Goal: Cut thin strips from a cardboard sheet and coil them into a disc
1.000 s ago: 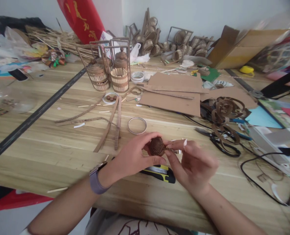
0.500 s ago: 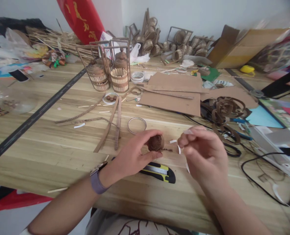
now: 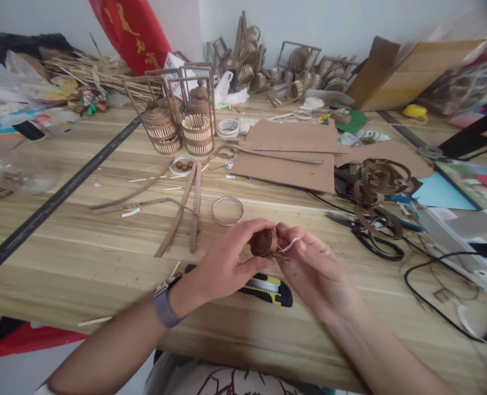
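Fingers and thumb of my left hand [image 3: 230,260] wrap round a small coiled brown cardboard roll [image 3: 262,243], its spiral face turned toward me. My right hand [image 3: 309,258] is at the roll's right side, its fingers pinching a thin white strip [image 3: 289,245]. A short loose end of brown strip sticks out below the roll. Under my left hand lies a yellow and black utility knife [image 3: 268,289], partly covered by the hand. A silver ring [image 3: 227,210] rests flat on the table just beyond my left hand.
Brown corrugated strips [image 3: 195,214] lie left of the ring. Black-handled scissors [image 3: 377,244] and tangled brown strips [image 3: 383,181] are at the right. Cardboard sheets [image 3: 284,170] lie behind; small lidded baskets [image 3: 161,129] in frames stand back left. A cardboard box [image 3: 408,77] is back right.
My right hand has moved left from apart to beside the roll, bringing the white strip against it. The scissors are now uncovered. My left hand still holds the roll.
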Demonstrator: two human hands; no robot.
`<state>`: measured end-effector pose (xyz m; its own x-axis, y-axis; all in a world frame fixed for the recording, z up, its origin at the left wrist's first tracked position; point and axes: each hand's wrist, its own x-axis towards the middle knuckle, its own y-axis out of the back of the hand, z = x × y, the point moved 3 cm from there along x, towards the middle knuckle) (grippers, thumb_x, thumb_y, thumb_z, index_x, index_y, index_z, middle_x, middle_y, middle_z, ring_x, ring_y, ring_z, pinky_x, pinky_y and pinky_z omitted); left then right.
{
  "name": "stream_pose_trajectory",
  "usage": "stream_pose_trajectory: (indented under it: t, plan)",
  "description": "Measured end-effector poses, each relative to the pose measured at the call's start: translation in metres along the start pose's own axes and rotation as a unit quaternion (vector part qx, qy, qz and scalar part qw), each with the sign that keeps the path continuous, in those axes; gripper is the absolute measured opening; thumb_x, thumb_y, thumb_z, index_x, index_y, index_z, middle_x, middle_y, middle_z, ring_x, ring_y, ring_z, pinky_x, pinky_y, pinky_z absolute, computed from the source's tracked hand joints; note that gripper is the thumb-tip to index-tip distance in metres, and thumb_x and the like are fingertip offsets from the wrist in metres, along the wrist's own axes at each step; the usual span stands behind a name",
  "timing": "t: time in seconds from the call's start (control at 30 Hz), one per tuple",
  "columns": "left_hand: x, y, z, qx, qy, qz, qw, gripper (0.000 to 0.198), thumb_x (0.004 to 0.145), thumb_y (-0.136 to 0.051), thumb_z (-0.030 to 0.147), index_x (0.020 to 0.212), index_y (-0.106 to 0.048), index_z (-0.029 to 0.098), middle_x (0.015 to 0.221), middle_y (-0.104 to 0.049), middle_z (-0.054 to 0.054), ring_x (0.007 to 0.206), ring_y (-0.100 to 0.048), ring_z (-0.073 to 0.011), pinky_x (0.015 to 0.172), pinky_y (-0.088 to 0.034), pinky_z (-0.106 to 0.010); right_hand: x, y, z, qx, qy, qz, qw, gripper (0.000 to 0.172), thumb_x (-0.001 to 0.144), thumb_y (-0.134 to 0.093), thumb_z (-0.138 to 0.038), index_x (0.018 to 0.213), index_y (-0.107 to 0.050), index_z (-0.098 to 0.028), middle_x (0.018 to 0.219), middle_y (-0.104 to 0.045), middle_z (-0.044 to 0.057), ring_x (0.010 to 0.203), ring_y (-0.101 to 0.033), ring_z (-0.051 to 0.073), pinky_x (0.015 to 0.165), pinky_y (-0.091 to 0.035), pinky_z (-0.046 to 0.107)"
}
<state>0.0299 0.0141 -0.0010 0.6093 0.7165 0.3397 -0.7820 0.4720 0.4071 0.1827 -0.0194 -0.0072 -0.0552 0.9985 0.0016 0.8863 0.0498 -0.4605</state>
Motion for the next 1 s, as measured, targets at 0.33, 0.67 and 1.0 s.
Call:
stream_pose_trajectory:
  t: [0.33,0.67,1.0]
  plan:
    - [-0.001,-0.002,-0.001,-0.011,-0.016,0.011,1.000,0.044,0.091,-0.068,0.027,0.130,-0.049,0.022,0.130,-0.062,-0.009,0.119,-0.060,-0.0222,0.105,-0.047,-0.038,-0.002,-0.005,0.009,0.083,-0.093,0.045,0.991,0.023,0.068,-0.085,-0.038,0.066,-0.069,-0.022,0.068,-0.056,-0.002,0.069,-0.049,0.012,0.063,-0.042,0.024]
    - [-0.001,-0.004,-0.001,-0.020,-0.022,0.011,1.000,0.047,0.089,-0.070,0.027,0.131,-0.049,0.021,0.130,-0.062,-0.009,0.119,-0.060,-0.0219,0.104,-0.048,-0.037,-0.001,-0.006,0.014,0.119,-0.117,0.057,0.984,0.023,0.066,-0.087,-0.035,0.065,-0.068,-0.021,0.065,-0.058,-0.003,0.062,-0.049,0.009,0.056,-0.042,0.021]
    - [-0.002,-0.005,-0.003,-0.019,0.006,0.007,1.000,0.049,0.088,-0.071,0.029,0.131,-0.051,0.019,0.128,-0.063,-0.009,0.117,-0.060,-0.0222,0.103,-0.047,-0.037,-0.003,-0.006,0.015,0.115,-0.119,0.077,0.983,0.021,0.066,-0.087,-0.034,0.071,-0.070,-0.023,0.069,-0.061,-0.004,0.065,-0.055,0.009,0.057,-0.046,0.021]
